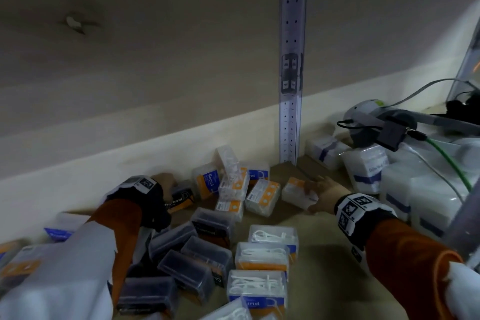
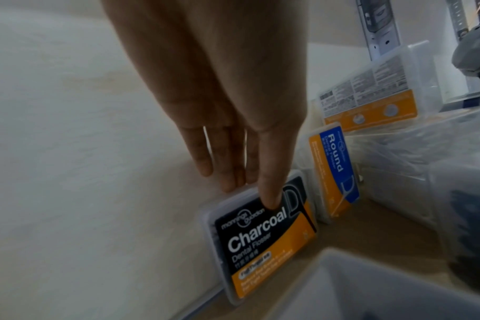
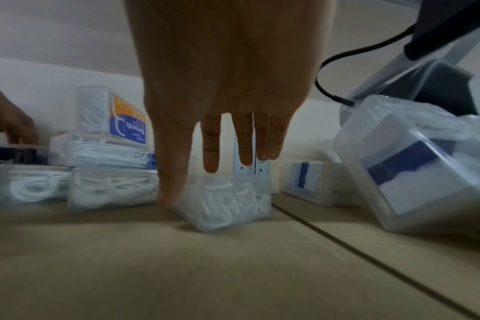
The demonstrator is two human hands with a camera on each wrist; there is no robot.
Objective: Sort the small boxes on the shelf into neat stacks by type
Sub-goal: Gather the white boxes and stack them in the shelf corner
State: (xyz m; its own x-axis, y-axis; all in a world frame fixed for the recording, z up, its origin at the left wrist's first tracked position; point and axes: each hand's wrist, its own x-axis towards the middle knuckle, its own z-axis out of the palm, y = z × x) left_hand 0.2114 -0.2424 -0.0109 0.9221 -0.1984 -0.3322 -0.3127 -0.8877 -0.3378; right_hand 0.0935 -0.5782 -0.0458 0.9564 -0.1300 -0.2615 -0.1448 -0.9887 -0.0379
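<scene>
the left hand (image 2: pixel 219 121) reaches to the back of the shelf (image 1: pixel 324 262) at about 10 o'clock in the head view, fingers straight and close together. its thumb tip presses the black and orange label of a charcoal flosser box (image 2: pixel 263 236) while the other fingertips sit at the box's upper edge; the box stands tilted against the cream back wall (image 1: pixel 130 138). whether the fingers curl behind it cannot be told. just beside that box, at its 2 o'clock in the left wrist view, a round flosser box (image 2: pixel 333 171) stands on edge showing a blue and orange label.

the right hand (image 3: pixel 227 86) lies at about 2 o'clock in the head view, fingers straight and slightly spread. its thumb rests against the left side of a clear box of white flossers (image 3: pixel 227 201) and the fingers stretch over the box's top; the box sits flat on the shelf board, near the grey perforated upright (image 1: pixel 291 86).

between the two hands a loose heap of orange-labelled boxes (image 1: pixel 233 187) lies jumbled, some tilted. toward 6 o'clock, dark charcoal boxes (image 1: pixel 197 254) lie scattered, and to their right three clear boxes (image 1: pixel 262 262) of white flossers form a rough column. at 3 o'clock, larger white packs with blue bands (image 1: pixel 368 171) are piled under a grey device with cables (image 1: pixel 368 122).
</scene>
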